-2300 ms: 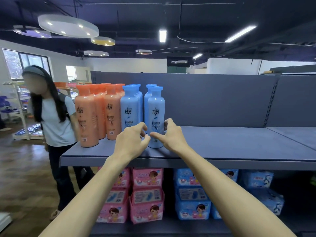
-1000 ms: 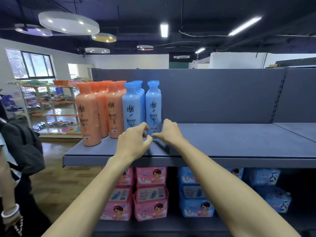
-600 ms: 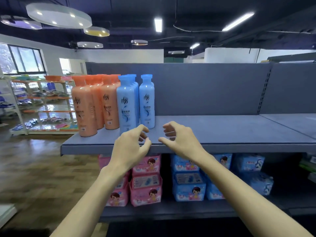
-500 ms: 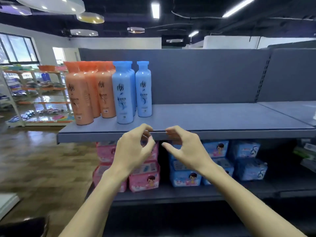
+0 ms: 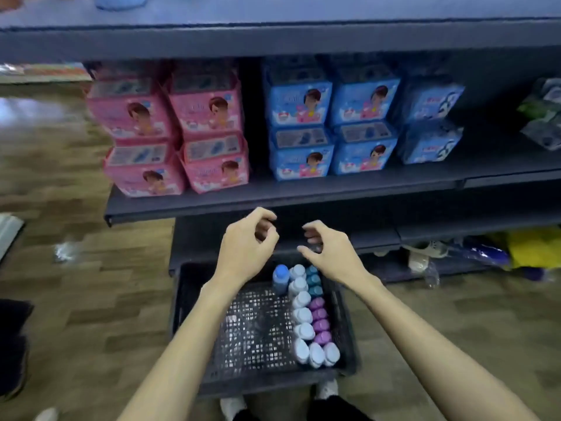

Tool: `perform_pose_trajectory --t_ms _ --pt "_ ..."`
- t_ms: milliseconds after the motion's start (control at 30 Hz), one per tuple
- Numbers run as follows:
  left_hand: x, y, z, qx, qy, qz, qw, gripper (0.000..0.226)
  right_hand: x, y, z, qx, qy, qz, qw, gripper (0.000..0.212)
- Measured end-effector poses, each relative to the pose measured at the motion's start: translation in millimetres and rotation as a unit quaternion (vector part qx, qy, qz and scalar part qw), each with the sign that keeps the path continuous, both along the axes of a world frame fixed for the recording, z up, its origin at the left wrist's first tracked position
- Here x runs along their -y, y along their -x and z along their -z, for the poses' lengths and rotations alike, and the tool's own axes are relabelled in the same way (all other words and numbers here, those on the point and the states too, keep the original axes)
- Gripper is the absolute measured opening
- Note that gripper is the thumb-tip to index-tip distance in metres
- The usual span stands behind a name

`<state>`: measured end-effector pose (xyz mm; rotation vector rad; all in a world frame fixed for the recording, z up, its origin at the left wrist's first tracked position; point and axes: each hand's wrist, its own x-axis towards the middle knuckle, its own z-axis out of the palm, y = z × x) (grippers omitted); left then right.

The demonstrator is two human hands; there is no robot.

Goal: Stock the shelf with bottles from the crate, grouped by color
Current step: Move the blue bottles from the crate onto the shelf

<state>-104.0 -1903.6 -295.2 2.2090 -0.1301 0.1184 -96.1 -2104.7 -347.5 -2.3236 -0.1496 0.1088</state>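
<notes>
A black plastic crate (image 5: 194, 302) sits on the floor in front of my feet. Bottles stand along its right side: one blue bottle (image 5: 280, 278), a row of pale white-capped bottles (image 5: 302, 314), several purple ones (image 5: 320, 322) and teal ones (image 5: 312, 279). My left hand (image 5: 247, 246) and my right hand (image 5: 328, 250) hover above the crate's far end, fingers loosely curled, holding nothing. The top shelf (image 5: 273, 34) runs across the upper edge, with only the base of a blue bottle (image 5: 118, 1) showing.
Pink packs (image 5: 170, 129) and blue packs (image 5: 331, 126) fill the middle shelf (image 5: 303, 191). Bags and loose items (image 5: 516, 250) lie under the lowest shelf at right. The floor is wood-patterned (image 5: 76, 293). My white shoes (image 5: 326, 388) stand just behind the crate.
My view has dropped from the top shelf to the crate on the floor. Both hands have come away from the blue bottles and moved down, still empty.
</notes>
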Motion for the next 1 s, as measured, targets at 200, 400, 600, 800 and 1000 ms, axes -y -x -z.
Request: perform_pose_trajectory --t_ms 200,400,600,800,1000 --pt "-3.8 28.6 73.9 -0.129 -0.020 -0.025 0.991 0.018 6.9 27.1 90.4 -0.147 0.022 0.006 0.989 0.040" --pt "-9.6 39.2 127.8 -0.200 -0.040 -0.030 0.979 0.018 3.9 27.2 156.9 -0.221 0.030 0.018 0.975 0.040" --pt "-10.8 35.3 186.0 -0.244 -0.048 -0.030 0.968 0.020 -15.8 -4.0 223.1 -0.241 0.043 0.017 0.969 0.048" --pt "-17.7 29.4 229.3 -0.270 -0.047 -0.037 0.961 0.022 -42.2 -31.8 272.9 -0.258 0.042 0.034 0.965 0.054" --pt "-27.2 22.3 258.3 -0.276 -0.036 -0.049 0.959 0.023 -68.4 -54.0 312.5 -0.259 0.087 0.055 0.960 0.063"
